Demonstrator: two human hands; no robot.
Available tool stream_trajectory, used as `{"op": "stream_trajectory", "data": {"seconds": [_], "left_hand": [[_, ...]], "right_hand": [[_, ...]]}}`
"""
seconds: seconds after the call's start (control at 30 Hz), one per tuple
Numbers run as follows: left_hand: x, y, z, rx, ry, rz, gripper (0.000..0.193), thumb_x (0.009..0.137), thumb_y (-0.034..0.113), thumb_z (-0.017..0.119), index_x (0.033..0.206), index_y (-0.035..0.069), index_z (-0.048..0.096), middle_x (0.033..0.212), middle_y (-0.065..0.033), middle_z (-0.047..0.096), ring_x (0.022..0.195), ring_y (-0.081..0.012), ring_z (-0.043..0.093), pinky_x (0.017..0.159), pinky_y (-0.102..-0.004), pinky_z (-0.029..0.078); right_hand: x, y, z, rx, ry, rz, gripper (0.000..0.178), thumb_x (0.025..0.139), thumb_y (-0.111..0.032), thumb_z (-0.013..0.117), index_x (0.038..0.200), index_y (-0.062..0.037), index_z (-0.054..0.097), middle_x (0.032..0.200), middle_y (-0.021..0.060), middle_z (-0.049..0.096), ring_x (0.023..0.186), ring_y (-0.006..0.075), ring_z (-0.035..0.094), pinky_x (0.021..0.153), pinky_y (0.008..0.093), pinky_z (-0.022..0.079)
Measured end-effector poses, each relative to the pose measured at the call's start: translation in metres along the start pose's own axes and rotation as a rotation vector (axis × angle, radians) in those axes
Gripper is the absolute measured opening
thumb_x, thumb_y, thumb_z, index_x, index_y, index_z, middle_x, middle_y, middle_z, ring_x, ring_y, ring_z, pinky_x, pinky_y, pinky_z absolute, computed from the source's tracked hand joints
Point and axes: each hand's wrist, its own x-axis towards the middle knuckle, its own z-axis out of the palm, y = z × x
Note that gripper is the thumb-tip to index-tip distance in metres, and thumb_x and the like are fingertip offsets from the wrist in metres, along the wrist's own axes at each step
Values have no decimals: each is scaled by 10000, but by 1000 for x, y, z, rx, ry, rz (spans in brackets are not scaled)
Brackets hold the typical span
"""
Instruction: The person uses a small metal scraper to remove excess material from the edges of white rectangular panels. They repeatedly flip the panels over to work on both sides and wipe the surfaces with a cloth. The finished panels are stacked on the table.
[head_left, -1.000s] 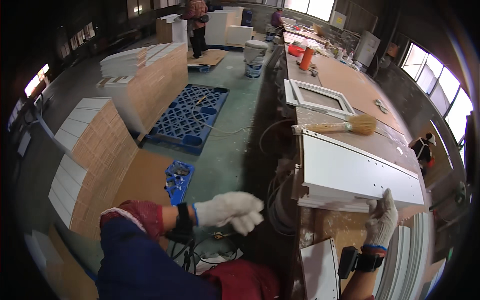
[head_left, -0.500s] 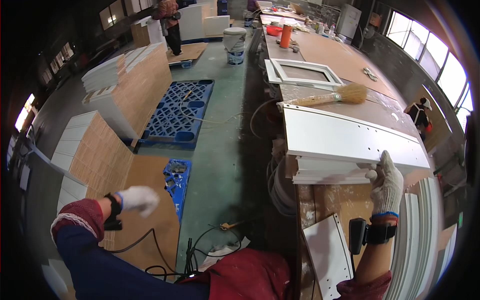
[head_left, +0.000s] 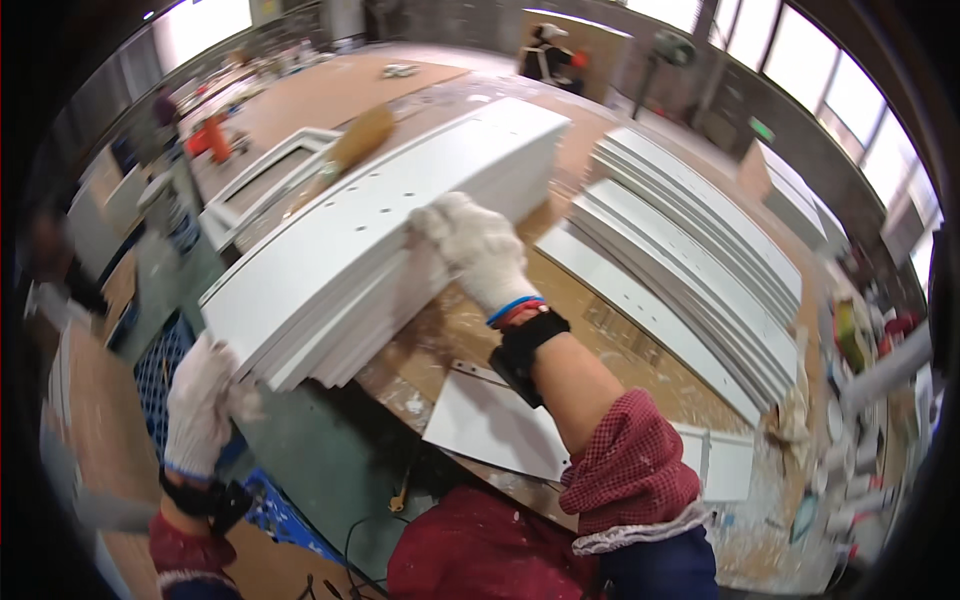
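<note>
A stack of long white panels lies slantwise on the workbench, its top panel dotted with small drilled holes. My right hand, in a white knit glove, grips the near long edge of the top panel about midway along. At the left end of that stack is my gloved left hand, close against the top panel's corner; its fingers are smeared by motion. A shorter white panel with holes lies on the bench below my right forearm. More long white panels are stacked to the right.
Behind the stack are a wooden-handled brush and a white frame. An orange cylinder stands farther back left. Blue pallets and boards are on the floor at left. A person is beyond the bench.
My view has turned right toward the bench. My left hand has come from out over the floor at left to the stack's left end. My right hand stays at the top panel's edge.
</note>
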Motion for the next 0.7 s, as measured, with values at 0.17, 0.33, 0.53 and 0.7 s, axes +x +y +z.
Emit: {"op": "stream_trajectory", "data": {"seconds": [0.17, 0.33, 0.53, 0.7], "left_hand": [[-26, -6, -5, 85, 11, 19, 415, 896, 277, 577, 1149, -47, 520, 795, -101, 631, 578, -142, 601, 438, -254, 491], [-76, -37, 26, 176, -206, -383, 370, 881, 178, 601, 1147, -74, 542, 737, -151, 642, 578, -178, 612, 584, -296, 532], [-27, -123, 97, 116, -190, -276, 554, 845, 100, 628, 1341, -29, 418, 892, -80, 627, 718, -113, 567, 614, -245, 466], [-21, -143, 139, 578, -124, -158, 586, 813, 143, 655, 1339, 0, 440, 856, -57, 605, 707, -99, 562, 595, -238, 463]], "right_hand": [[-65, 30, -47, 238, 49, -155, 443, 928, -414, 545, 1241, -102, 524, 959, 183, 676, 885, 345, 666, 749, 409, 531], [-164, 112, -154, 26, -66, 218, 417, 900, -326, 586, 1192, -28, 590, 1069, 187, 661, 992, 280, 650, 872, 349, 493], [-309, 162, -262, -486, 108, 678, 400, 863, -298, 594, 1159, -28, 591, 1032, 180, 648, 938, 301, 633, 819, 376, 479], [-376, 161, -259, -609, 187, 834, 443, 851, -317, 607, 1178, -20, 574, 1064, 173, 626, 948, 318, 614, 825, 402, 471]]}}
